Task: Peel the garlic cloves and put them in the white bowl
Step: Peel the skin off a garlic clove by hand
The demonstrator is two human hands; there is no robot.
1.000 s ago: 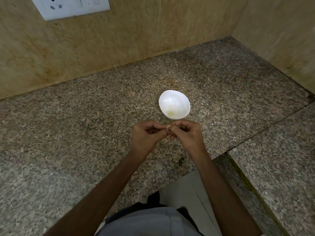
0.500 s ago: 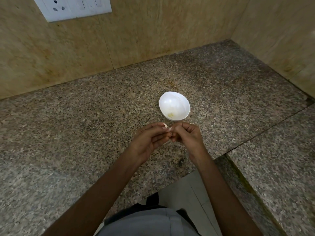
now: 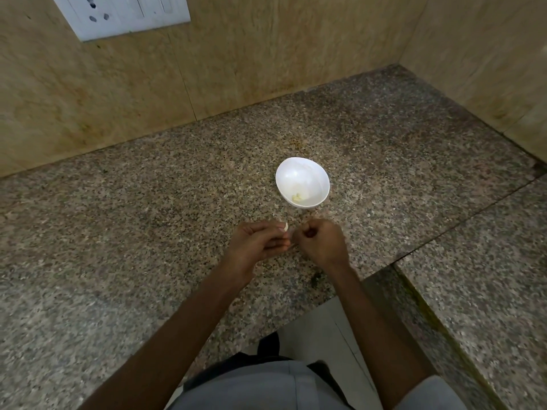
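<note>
A small white bowl point(image 3: 302, 182) stands on the speckled granite counter point(image 3: 148, 217), with a few pale peeled garlic pieces point(image 3: 297, 197) at its near side. Just in front of the bowl my two hands are close together. My left hand point(image 3: 257, 245) pinches a pale garlic clove point(image 3: 285, 226) at its fingertips. My right hand point(image 3: 321, 242) is curled into a fist beside it, fingers tucked in; whether it holds any skin is hidden.
Tan tiled walls close off the back and right side of the counter. A white socket plate point(image 3: 124, 13) is on the back wall, upper left. The counter steps into an L at the right point(image 3: 479, 276), and its front edge runs by my body.
My hands have drawn slightly apart. The clove, held between both hands before, now sits in my left fingertips alone, and my right hand has closed into a fist.
</note>
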